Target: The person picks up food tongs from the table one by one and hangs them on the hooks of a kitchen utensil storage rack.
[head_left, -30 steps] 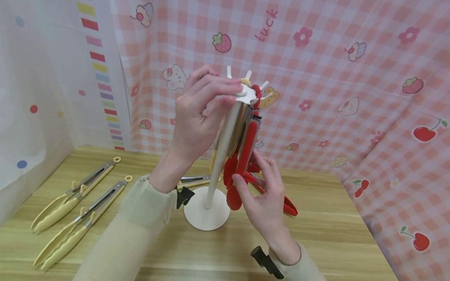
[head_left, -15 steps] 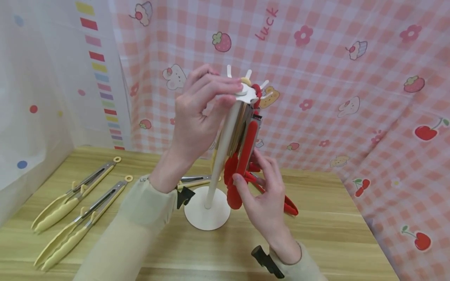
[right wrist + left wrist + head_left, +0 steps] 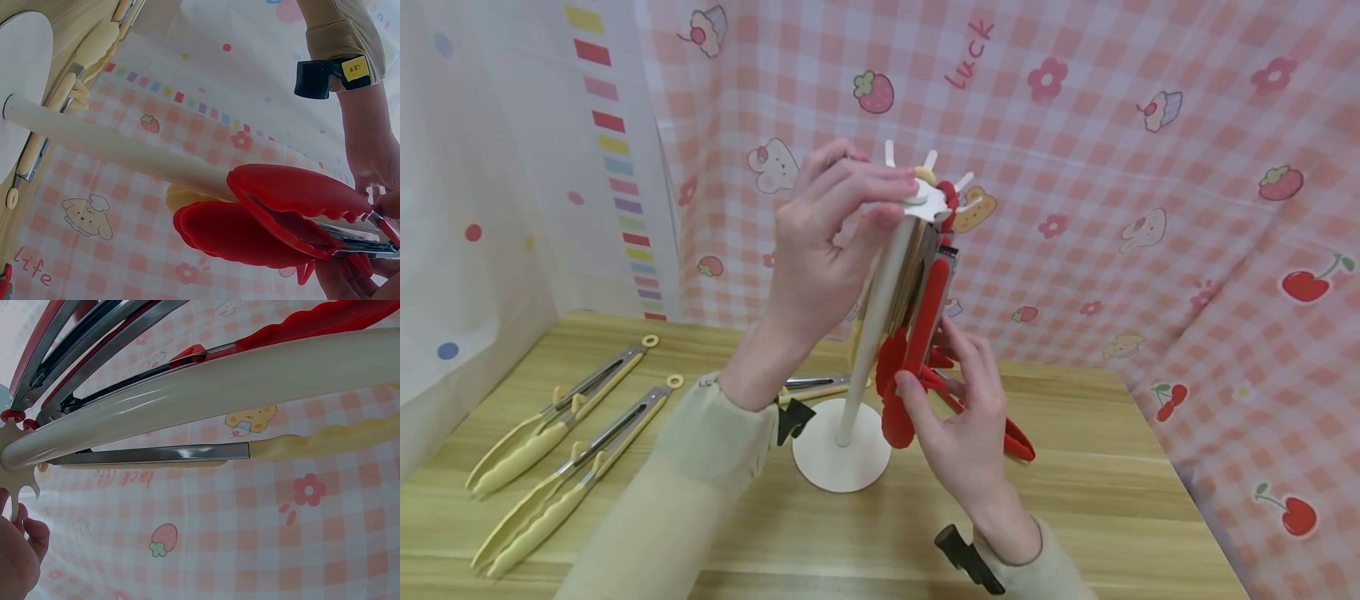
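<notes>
A white utensil stand [image 3: 860, 367] with a round base and a ring of hooks stands tilted in view. My left hand [image 3: 820, 242] grips its hooked top; in the left wrist view the thumb and fingertips pinch one hook. Red tongs [image 3: 929, 312] hang from a hook by their loop. Around their lower handles my right hand [image 3: 958, 417] curls, thumb in front and fingers behind. Close beside them hangs a second pair of red tongs [image 3: 231, 234]. Yellow tongs [image 3: 200, 452] hang on the pole's other side.
Two pairs of yellow tongs, one upper [image 3: 561, 417] and one lower [image 3: 576, 475], lie at the table's left. Behind the base lie more yellow tongs [image 3: 812, 387]. Red tongs [image 3: 1019, 442] lie right of the stand. A checked curtain [image 3: 1075, 250] hangs behind the table.
</notes>
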### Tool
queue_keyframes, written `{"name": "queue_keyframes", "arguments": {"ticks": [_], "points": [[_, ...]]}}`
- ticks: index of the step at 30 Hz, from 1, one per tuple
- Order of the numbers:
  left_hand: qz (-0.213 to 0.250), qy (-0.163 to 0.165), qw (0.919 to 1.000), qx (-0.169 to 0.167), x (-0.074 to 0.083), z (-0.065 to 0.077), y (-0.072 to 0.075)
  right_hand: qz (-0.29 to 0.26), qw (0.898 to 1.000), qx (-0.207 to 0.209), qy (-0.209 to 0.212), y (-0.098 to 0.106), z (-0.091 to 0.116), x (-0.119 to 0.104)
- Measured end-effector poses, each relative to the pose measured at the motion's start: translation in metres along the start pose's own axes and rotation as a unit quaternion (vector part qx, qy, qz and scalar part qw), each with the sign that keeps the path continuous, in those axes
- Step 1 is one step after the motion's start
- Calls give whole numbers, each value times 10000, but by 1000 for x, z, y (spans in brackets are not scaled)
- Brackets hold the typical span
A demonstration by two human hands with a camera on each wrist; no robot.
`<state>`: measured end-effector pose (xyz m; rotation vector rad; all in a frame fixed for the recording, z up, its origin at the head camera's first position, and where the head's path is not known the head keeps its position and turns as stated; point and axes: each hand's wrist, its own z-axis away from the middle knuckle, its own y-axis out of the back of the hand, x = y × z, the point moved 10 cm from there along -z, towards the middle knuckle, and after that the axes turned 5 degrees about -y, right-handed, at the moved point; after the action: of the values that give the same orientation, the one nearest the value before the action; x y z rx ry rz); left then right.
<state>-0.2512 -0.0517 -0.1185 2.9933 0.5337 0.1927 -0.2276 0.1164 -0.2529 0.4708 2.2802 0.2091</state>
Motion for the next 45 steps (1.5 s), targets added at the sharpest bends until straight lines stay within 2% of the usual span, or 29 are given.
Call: {"name": "queue_keyframes", "arguments": {"ticks": [3,9,14,28,35,45], "points": [[25,58,10000,-15,-1,1,0,7,10000,4,30,0,0,0],[79,-25,10000,18,0,0,0,39,9999,42,109,1,0,-1],[216,129,9997,-15,-2,0,-1,-35,9999,28,133,1,-1,-3],[47,22,10000,61,0,0,0,-73,9992,188,353,9,-2,-7],[168,121,9998,34,-2,0,0,9,9991,169,385,16,-3,-2],[80,103,9999,6,-1,1,0,164,9989,273,355,30,-7,10]]}}
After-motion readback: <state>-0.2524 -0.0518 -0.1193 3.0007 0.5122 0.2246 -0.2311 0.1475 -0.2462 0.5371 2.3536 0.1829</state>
